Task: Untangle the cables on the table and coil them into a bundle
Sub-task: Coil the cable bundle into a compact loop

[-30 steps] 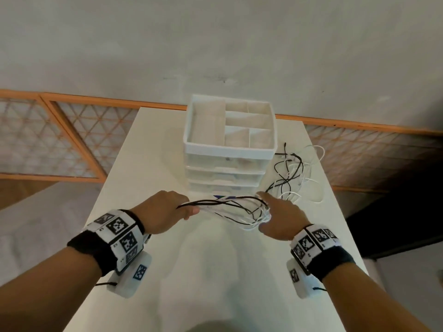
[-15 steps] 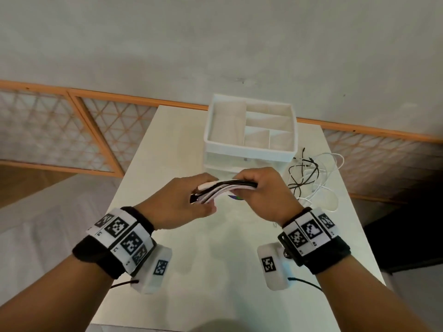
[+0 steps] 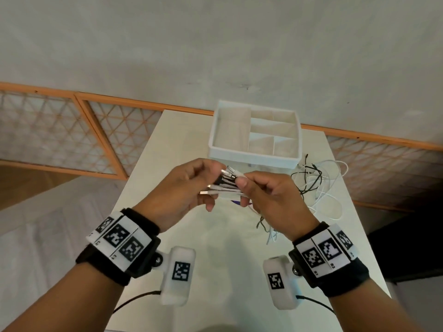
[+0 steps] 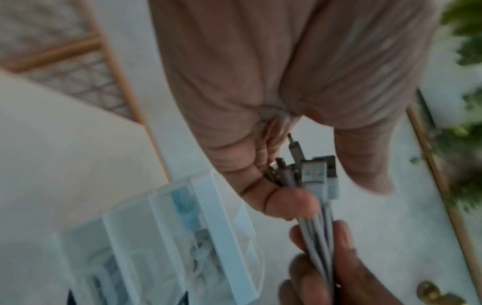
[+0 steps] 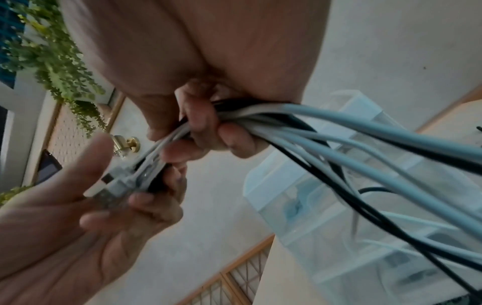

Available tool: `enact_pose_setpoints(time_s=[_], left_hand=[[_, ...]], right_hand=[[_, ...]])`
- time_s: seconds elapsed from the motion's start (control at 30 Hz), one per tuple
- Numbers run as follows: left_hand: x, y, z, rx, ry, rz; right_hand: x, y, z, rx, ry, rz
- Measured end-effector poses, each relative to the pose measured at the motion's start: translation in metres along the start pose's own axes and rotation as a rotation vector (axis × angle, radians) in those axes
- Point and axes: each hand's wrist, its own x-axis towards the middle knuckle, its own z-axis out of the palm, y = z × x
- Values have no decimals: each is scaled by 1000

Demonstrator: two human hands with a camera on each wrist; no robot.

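A bundle of white and black cables is held up over the white table. My right hand grips the strands just behind their plugs; in the right wrist view its fingers curl round the cables. My left hand pinches the plug ends between thumb and curled fingers, and the plugs lie across its fingers. The rest of the cables trail down to a loose tangle on the table at the right.
A white drawer unit with an open divided top tray stands at the table's far middle, just beyond my hands. The table's right edge runs close past the tangle. An orange-framed lattice screen lies beyond.
A second ago my hands were apart with cable loops stretched between them. They have come together and risen, and the plug ends now fan out between my fingers.
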Motion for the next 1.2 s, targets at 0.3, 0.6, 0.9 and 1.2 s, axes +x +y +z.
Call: enact_pose_setpoints(time_s=[0.3,0.6,0.9,1.2], left_hand=[[2,-4,32,-59,161,-130],[3,-11,34,-96,323,-177],[4,-14,38,-12,282,-163],[6,-15,30,-58,289,-148]], right_hand=[[-6,1,20,-293,-18,-189],[-13,15,21,-506,-134,-207],[-15,10,30,-593,-35,-214],[-14,6,20,-42,-36,70]])
